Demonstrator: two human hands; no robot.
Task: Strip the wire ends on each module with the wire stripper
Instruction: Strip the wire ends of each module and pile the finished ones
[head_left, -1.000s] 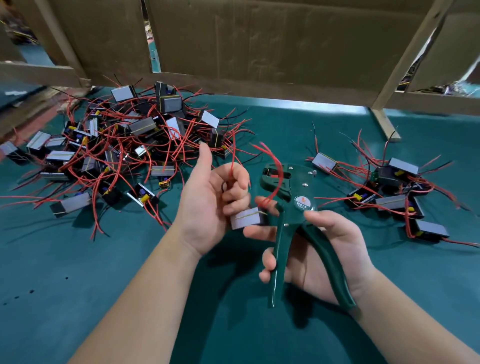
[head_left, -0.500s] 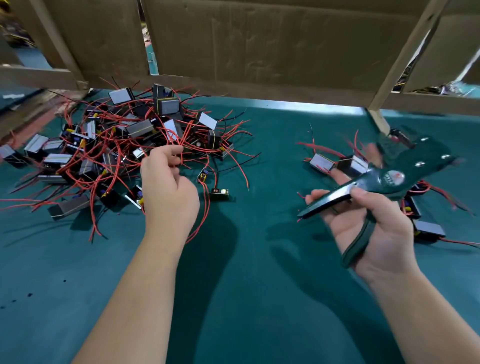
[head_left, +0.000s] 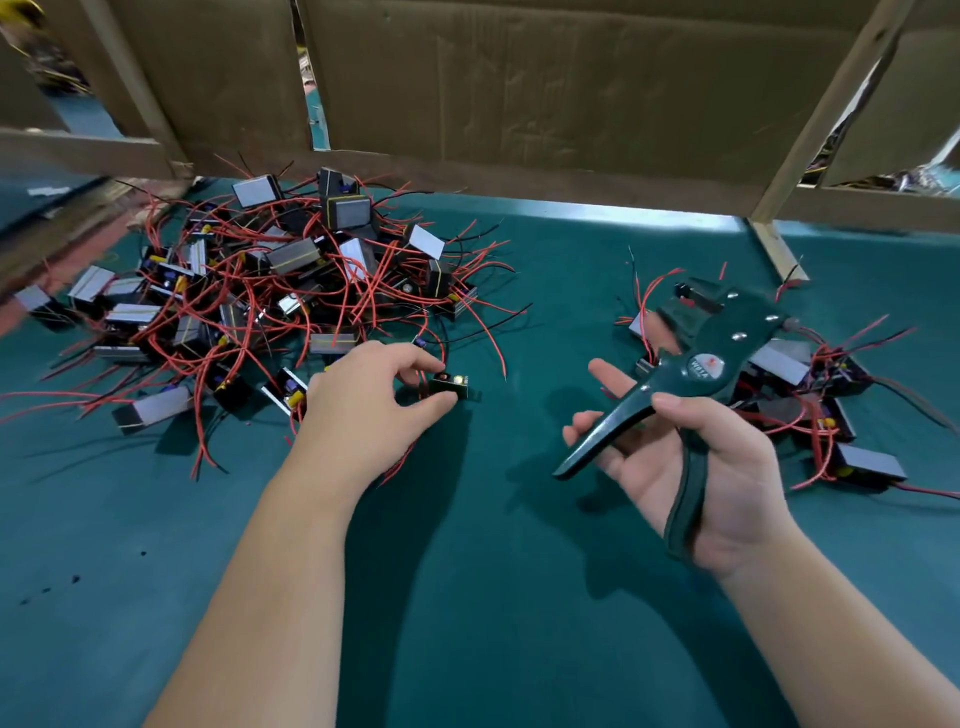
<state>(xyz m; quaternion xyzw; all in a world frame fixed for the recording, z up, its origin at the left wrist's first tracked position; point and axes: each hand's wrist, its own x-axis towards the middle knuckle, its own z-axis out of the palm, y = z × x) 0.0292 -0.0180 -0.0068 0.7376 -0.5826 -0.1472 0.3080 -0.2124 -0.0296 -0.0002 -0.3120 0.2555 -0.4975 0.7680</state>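
My left hand (head_left: 371, 402) pinches a small black module (head_left: 454, 387) with red wires, lying on the green mat at the near edge of the big pile (head_left: 270, 291) of modules with tangled red and black wires. My right hand (head_left: 696, 467) holds the dark green wire stripper (head_left: 691, 364) by its handles, palm up, jaws pointing up and to the left, above the mat. Nothing sits in the jaws. A smaller group of modules (head_left: 810, 395) lies behind and to the right of the stripper.
Brown cardboard panels (head_left: 519, 93) and wooden struts (head_left: 779, 249) wall off the back of the green mat (head_left: 493, 571). The big pile spreads to the left edge. Small dark specks (head_left: 72, 579) mark the mat at the near left.
The module held a second ago has gone to the right group. My left hand moved from the pile's middle to a module at its near edge. My right hand swung the stripper right.
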